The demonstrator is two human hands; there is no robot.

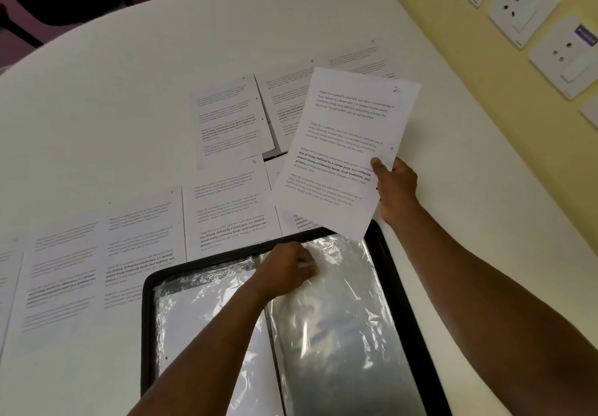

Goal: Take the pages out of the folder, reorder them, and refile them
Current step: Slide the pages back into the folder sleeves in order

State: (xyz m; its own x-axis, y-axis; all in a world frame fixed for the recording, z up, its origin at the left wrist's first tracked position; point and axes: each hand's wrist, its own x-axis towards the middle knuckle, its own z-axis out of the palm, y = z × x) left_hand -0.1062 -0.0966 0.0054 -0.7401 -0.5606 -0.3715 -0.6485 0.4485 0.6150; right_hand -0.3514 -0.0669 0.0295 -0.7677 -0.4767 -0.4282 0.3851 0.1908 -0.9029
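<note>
Two hands work over an open black folder (398, 283) on a white table (129, 108): the right hand (396, 186) pinches a page marked 2 (343, 153) aloft, the left hand (288, 270) grips a plastic sleeve (339, 318); other pages (226, 208) lie spread beyond.

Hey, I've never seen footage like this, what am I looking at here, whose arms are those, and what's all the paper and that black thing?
There is no machine here. A person wears a camera on the head, so this single picture looks forward and down at their own two arms.

The right hand pinches a printed page marked 2 at its edge and holds it in the air. The left hand grips the top of a clear plastic sleeve in an open black folder lying on the white table.

More printed pages are spread flat on the table beyond and to the left of the folder. Wall sockets show at the upper right.
</note>
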